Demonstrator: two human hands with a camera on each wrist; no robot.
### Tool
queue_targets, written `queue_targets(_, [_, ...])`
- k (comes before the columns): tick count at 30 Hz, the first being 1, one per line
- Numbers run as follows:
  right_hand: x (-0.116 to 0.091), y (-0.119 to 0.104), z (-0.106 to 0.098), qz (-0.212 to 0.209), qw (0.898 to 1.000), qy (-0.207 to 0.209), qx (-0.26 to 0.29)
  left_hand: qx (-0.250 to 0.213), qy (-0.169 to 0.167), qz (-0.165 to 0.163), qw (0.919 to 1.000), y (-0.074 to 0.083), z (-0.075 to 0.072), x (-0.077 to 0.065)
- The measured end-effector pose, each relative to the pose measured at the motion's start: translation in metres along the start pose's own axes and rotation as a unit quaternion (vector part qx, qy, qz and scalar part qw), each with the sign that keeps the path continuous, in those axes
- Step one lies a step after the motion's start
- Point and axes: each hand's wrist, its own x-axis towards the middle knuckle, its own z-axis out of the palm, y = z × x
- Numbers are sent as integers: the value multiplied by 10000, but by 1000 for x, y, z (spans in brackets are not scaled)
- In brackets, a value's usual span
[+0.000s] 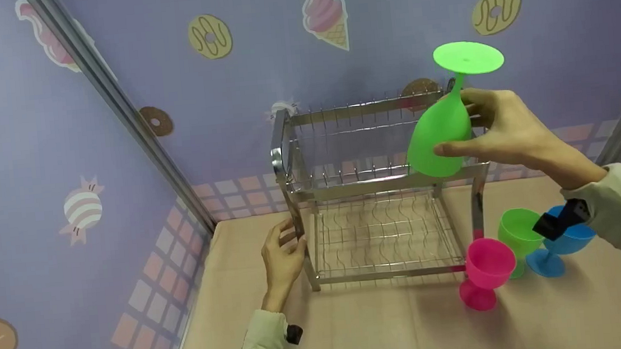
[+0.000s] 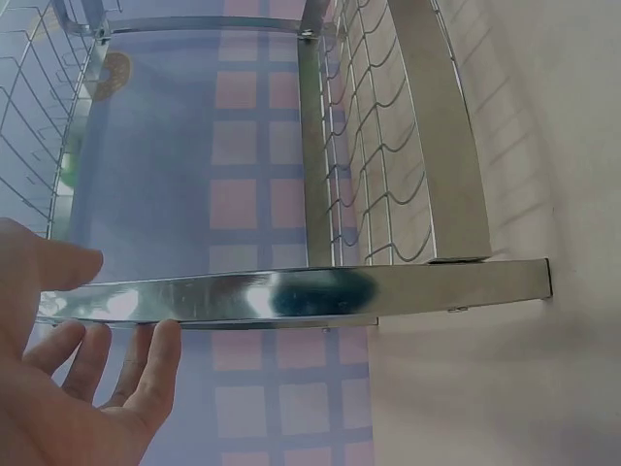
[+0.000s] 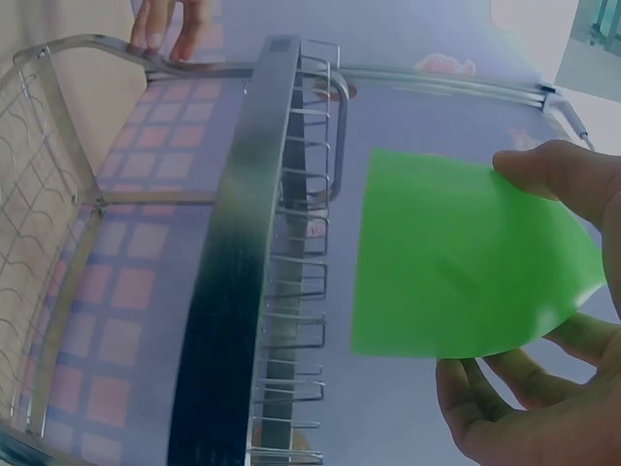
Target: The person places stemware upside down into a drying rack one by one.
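My right hand [image 1: 500,130] grips a green plastic goblet [image 1: 442,137] by its bowl, thumb on one side and fingers on the other. The goblet is upside down and slightly tilted, foot uppermost, above the right part of the upper tier of a metal dish rack [image 1: 384,186]. In the right wrist view, the green bowl [image 3: 466,257] is apart from the rack's wire prongs [image 3: 306,282]. Down at the rack's left side, my left hand [image 1: 284,258] holds the upright post [image 2: 223,299], with the thumb and fingers on opposite sides of it.
Right of the rack, a pink goblet [image 1: 490,264], a second green goblet [image 1: 519,232] and a blue goblet [image 1: 566,242] stand upright on the table [image 1: 369,327]. The rack's lower tier [image 1: 383,235] has wavy wires. Patterned walls [image 1: 258,89] enclose the back and left.
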Motion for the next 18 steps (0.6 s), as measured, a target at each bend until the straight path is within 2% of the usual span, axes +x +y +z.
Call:
queue_targets(9, [33,5,-6,223,9997,-5,-106,-17,59,-194,9998,-10,4,3])
queue_targets(18, [62,11,-3,559,9982,42,-203,259,-154,-102,9995,-10,6,7])
